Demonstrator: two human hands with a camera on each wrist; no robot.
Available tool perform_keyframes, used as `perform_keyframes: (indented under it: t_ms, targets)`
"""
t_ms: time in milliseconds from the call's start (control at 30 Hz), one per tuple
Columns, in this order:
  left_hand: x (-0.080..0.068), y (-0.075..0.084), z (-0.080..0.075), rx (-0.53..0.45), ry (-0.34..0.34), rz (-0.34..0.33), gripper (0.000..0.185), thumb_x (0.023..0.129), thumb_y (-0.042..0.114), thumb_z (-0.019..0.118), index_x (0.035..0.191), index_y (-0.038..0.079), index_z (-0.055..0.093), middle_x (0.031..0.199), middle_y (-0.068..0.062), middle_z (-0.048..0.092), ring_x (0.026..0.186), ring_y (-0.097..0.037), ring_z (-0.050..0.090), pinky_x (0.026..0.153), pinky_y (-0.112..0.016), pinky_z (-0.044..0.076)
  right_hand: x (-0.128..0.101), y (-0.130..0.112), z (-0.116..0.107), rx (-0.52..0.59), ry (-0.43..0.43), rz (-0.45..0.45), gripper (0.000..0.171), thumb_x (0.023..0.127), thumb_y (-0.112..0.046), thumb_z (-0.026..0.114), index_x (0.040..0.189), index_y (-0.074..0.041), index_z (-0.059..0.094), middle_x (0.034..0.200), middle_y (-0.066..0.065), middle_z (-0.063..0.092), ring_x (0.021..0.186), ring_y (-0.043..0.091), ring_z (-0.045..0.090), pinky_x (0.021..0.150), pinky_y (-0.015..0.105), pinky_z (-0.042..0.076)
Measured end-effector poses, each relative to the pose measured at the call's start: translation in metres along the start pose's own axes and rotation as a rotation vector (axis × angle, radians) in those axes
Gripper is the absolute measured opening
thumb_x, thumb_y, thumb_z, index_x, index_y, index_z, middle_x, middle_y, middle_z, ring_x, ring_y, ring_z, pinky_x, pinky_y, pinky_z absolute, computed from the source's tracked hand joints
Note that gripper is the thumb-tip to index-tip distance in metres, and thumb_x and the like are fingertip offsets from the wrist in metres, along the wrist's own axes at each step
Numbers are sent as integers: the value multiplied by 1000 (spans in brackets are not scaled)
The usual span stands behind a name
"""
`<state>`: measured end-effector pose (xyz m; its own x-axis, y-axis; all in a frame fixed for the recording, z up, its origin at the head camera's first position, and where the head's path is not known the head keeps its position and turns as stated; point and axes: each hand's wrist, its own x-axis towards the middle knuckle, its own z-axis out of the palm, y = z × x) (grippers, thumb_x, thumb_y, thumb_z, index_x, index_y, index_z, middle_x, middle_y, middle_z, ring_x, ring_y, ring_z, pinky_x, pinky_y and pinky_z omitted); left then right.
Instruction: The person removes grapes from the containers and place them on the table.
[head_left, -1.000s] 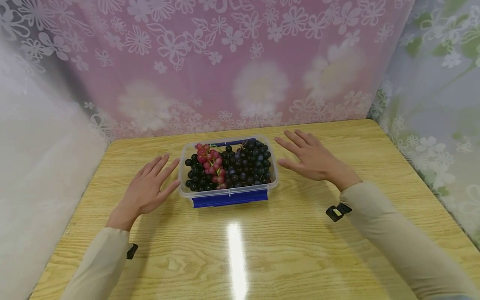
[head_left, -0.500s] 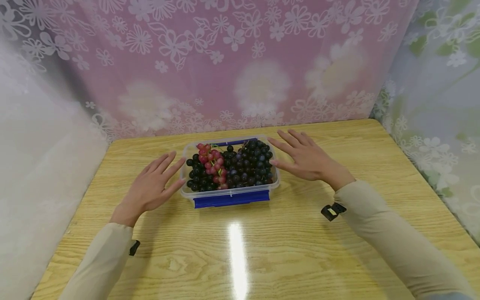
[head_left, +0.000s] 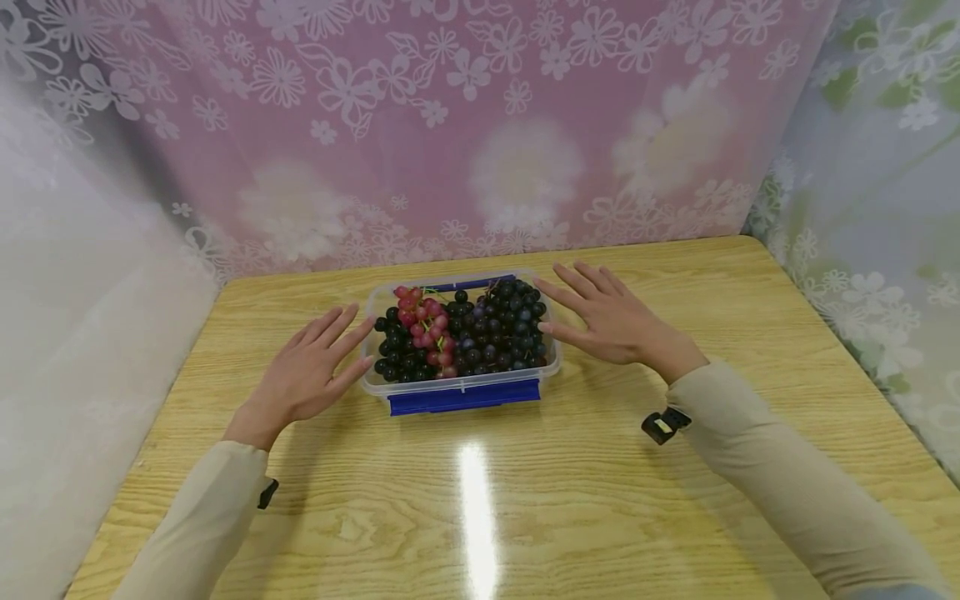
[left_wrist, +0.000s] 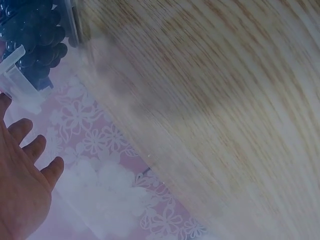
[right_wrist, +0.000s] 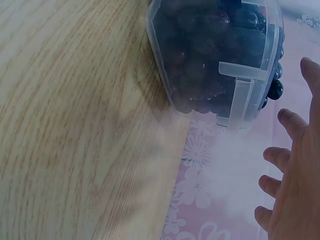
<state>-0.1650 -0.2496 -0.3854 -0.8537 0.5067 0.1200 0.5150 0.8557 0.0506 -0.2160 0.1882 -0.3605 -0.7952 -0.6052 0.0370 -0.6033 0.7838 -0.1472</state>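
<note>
Clear container (head_left: 459,385) of dark grapes (head_left: 495,333), red grapes (head_left: 423,329): unlidded. Left hand (head_left: 303,375), right hand (head_left: 611,321) flat-fingered, flanking it, gripping nothing; lifting not begun.

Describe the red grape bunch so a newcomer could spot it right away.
Start at the wooden table and find the clear plastic box with blue clips, lying between the two hands. Inside it, left of centre, the red grape bunch runs from the far edge toward the near one. It is the only pinkish-red fruit; every grape around it is dark, almost black.
</note>
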Motion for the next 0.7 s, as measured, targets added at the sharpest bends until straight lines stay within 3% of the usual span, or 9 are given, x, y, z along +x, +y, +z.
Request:
perform_keyframes:
  t_ms: [700]
  targets:
    - [7, -5, 4, 29, 4, 87, 62, 101, 48, 37, 154, 20, 22, 158, -2, 16, 144, -26, 13, 114, -48, 13, -5, 1, -5, 14, -12, 14, 71, 96, -63, 34, 155, -31, 12, 160, 5, 5, 144, 31, 3, 113, 55, 2]
